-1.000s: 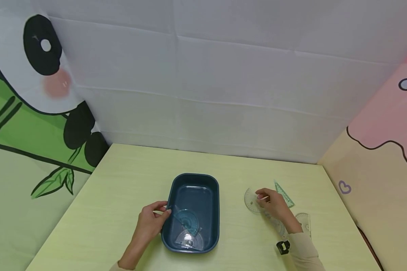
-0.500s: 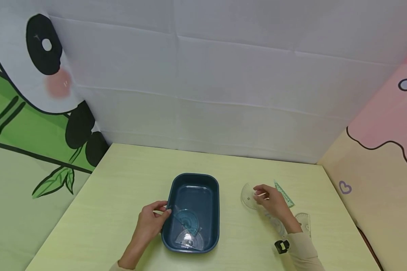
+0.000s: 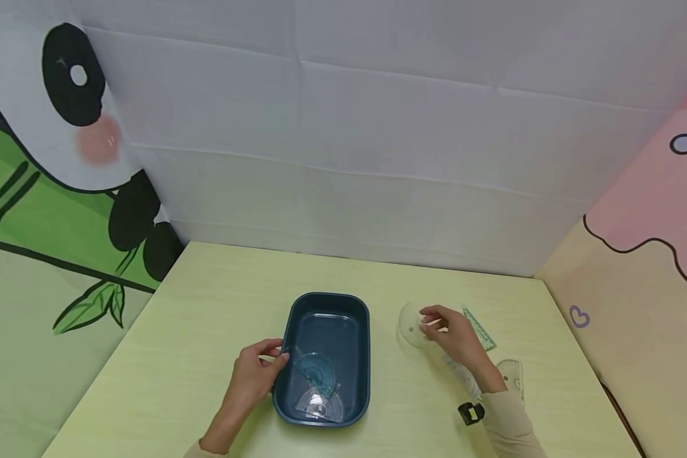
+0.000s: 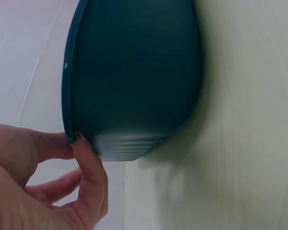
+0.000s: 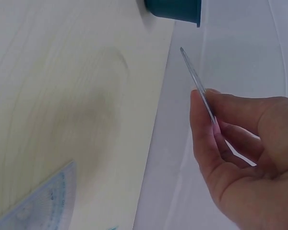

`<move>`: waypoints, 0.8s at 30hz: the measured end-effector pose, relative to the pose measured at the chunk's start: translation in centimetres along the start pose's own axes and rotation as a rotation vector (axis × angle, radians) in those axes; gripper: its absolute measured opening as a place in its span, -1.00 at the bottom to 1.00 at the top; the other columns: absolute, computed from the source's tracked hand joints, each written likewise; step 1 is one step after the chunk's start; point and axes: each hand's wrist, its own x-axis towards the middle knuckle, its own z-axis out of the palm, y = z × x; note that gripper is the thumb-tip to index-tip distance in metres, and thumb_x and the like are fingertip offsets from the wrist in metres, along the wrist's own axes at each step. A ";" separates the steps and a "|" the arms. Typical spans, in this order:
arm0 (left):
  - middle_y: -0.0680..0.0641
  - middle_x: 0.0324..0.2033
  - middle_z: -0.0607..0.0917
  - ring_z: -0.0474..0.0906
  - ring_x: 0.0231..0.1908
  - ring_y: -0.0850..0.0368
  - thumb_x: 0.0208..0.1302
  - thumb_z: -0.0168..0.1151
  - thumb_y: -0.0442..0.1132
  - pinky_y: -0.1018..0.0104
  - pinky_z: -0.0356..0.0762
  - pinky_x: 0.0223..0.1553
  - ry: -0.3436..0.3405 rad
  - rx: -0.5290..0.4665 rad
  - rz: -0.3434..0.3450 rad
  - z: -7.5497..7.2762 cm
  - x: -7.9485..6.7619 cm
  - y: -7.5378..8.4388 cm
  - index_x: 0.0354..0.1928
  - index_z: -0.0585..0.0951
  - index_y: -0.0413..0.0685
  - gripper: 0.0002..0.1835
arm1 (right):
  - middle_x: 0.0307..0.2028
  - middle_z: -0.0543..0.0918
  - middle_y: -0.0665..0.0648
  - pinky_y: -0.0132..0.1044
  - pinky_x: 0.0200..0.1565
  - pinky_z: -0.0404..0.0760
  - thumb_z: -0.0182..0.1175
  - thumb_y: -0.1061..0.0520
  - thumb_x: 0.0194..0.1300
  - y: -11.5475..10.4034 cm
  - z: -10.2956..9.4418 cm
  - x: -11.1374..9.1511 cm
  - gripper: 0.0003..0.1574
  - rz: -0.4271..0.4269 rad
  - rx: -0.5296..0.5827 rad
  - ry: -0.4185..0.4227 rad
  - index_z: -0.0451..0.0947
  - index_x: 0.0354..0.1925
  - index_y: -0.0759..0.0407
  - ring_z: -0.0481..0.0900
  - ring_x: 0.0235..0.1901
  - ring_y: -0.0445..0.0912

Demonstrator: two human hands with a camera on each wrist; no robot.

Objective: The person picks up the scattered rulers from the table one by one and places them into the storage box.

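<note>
My left hand pinches the left rim of a dark blue plastic tub, thumb and fingertips on either side of the edge in the left wrist view. Inside the tub lie a blue-tinted protractor and a clear protractor, overlapping near the front end. Between thumb and fingers, my right hand pinches a clear half-round protractor by one side. In the right wrist view that protractor appears edge-on, raised over the table.
A green set square lies just beyond the right hand. Another clear protractor is partly covered by the right forearm, and one more protractor lies to its right. White cloth hangs behind the table.
My right hand has shifted a little left and away from me, toward the tub, carrying the pinched protractor. The left hand and the tub have stayed put.
</note>
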 end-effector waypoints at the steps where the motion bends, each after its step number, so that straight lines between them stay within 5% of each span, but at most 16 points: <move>1: -0.16 -0.24 0.65 0.52 -0.48 0.13 0.32 0.35 -0.36 0.27 0.55 -0.62 -0.001 -0.001 0.002 0.0 0.0 0.0 0.12 0.65 -0.39 -0.64 | -0.14 0.70 0.18 -0.37 -0.25 0.66 0.32 0.30 0.38 -0.2 0.0 0.0 -0.63 -0.004 0.002 0.001 0.60 0.13 0.35 0.71 -0.19 0.01; 24: -0.16 -0.25 0.66 0.53 -0.49 0.13 0.31 0.34 -0.37 0.27 0.54 -0.62 0.005 0.002 -0.005 0.2 0.3 -0.2 0.11 0.66 -0.35 -0.65 | -0.16 0.71 0.14 -0.39 -0.26 0.67 0.37 0.27 0.33 -3.4 1.7 1.2 -0.61 -0.015 0.072 -0.009 0.62 0.11 0.33 0.72 -0.21 -0.02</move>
